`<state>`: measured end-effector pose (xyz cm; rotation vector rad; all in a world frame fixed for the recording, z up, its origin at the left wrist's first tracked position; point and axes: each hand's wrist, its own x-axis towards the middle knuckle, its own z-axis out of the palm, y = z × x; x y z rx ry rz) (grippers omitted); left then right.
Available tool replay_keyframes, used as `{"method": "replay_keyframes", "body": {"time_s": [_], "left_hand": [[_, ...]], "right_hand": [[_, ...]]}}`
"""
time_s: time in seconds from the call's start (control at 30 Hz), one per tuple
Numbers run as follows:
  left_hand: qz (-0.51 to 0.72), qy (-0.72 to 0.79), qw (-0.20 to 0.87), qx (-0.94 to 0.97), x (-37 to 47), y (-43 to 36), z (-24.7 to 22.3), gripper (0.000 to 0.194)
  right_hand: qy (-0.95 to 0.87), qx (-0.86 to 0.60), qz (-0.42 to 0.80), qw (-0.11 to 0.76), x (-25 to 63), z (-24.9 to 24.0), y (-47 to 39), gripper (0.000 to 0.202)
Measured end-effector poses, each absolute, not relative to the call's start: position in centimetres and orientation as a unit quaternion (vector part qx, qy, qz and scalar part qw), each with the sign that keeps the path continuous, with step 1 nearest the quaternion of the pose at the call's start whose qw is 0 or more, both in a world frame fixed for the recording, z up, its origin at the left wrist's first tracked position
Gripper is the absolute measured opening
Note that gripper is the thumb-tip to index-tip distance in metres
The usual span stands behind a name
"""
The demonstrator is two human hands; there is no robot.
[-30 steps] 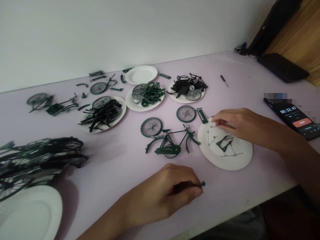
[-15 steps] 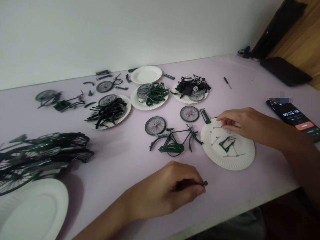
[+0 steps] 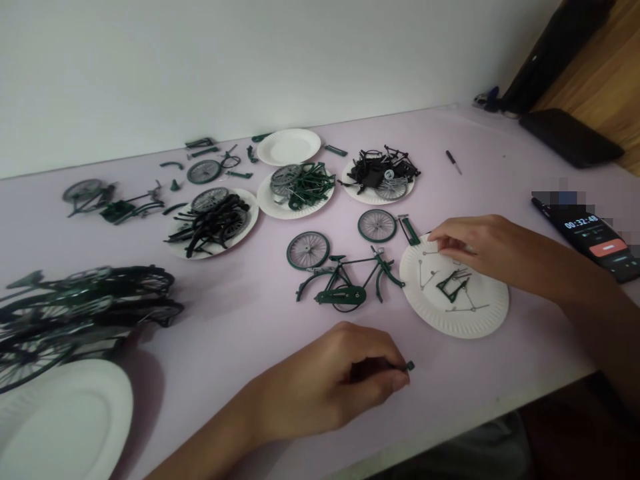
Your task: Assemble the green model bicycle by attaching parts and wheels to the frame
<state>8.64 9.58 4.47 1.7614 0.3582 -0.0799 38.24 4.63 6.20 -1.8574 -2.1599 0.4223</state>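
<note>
One small green part [image 3: 411, 365] pokes from the left hand [image 3: 345, 383], whose grip pinches it over the near side of the counter [image 3: 240, 347]; most of it is hidden. The right hand [image 3: 480, 247] bends its fingers at the far rim of a paper plate [image 3: 473, 328]; whether its grip holds anything cannot be told. On that plate lie thin wire pieces [image 3: 467, 309] and a green bracket [image 3: 444, 291]. Beyond the left hand, a green model bicycle [image 3: 356, 264] lies on its side, seemingly part-built: saddle [image 3: 338, 258], handlebar [image 3: 375, 251] and chain case [image 3: 342, 295] appear joined, while two wheels [image 3: 308, 250] lie loose nearby, unfitted. Farther back, three plates [image 3: 246, 233] hold heaped parts. At left, several bicycles [image 3: 90, 300] look complete. At right, a phone [image 3: 585, 233] appears to read "00:32:48"; its smaller writing is blurred. No brand is legible.
</note>
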Motion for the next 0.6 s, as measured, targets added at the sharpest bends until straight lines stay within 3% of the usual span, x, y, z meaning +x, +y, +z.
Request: {"method": "replay_keyframes", "body": {"time_s": [0.4, 0.6], "left_hand": [[-0.035, 0.151, 0.629, 0.762, 8.66, 9.7, 4.49, 0.019], [-0.035, 0.148, 0.626, 0.765, 8.63, 9.79, 4.49, 0.02]], "right_hand": [[-0.747, -0.646, 0.135, 0.079, 37.84, 6.75, 4.74, 0.016], [-0.719, -0.67, 0.16, 0.095, 37.96, 7.27, 4.71, 0.023]]}}
